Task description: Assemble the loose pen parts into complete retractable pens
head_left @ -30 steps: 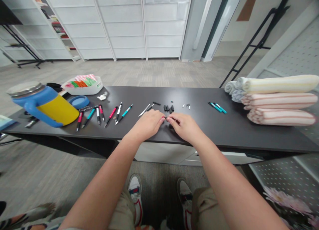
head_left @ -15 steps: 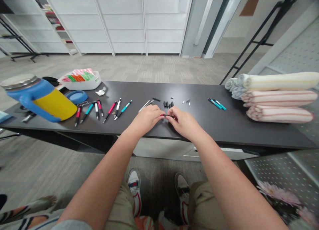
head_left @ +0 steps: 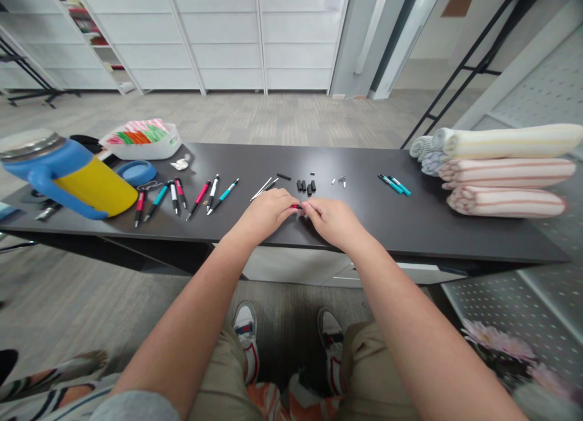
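My left hand (head_left: 268,210) and my right hand (head_left: 330,219) meet over the near middle of the dark table (head_left: 410,226). Both are closed in a pinch on a small red pen part (head_left: 296,206) held between their fingertips. Just behind the hands lie several short black pen pieces (head_left: 306,186), thin white refills (head_left: 261,189) and tiny metal springs (head_left: 341,180). A row of assembled red, white and teal pens (head_left: 200,196) lies to the left.
A yellow and blue jug (head_left: 68,175) lies on its side at the far left, beside a blue lid (head_left: 135,172) and a white tray (head_left: 141,140). Two teal pens (head_left: 394,184) and stacked rolled towels (head_left: 505,169) lie at the right.
Both hands have stayed pinched together; a red part now shows between the fingertips. The camera has shifted, so the table sits slightly higher in view.
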The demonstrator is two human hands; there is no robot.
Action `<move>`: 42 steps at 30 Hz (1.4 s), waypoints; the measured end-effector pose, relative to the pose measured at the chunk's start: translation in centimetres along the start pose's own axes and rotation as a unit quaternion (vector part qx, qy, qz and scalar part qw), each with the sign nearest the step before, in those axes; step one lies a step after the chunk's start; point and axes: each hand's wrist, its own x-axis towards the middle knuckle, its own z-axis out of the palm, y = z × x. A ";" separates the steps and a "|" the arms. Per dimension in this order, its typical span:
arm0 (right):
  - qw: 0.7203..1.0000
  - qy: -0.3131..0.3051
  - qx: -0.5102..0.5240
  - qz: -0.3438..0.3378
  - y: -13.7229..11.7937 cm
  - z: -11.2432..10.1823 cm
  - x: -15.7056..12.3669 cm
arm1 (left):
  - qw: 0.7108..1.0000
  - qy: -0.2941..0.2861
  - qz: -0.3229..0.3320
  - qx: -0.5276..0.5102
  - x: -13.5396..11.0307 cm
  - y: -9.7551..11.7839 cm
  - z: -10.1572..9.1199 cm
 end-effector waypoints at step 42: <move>1.000 0.008 -0.029 0.004 -0.2 0.1 -0.1 | 1.000 -0.012 -0.011 0.013 0.0 0.3 -0.1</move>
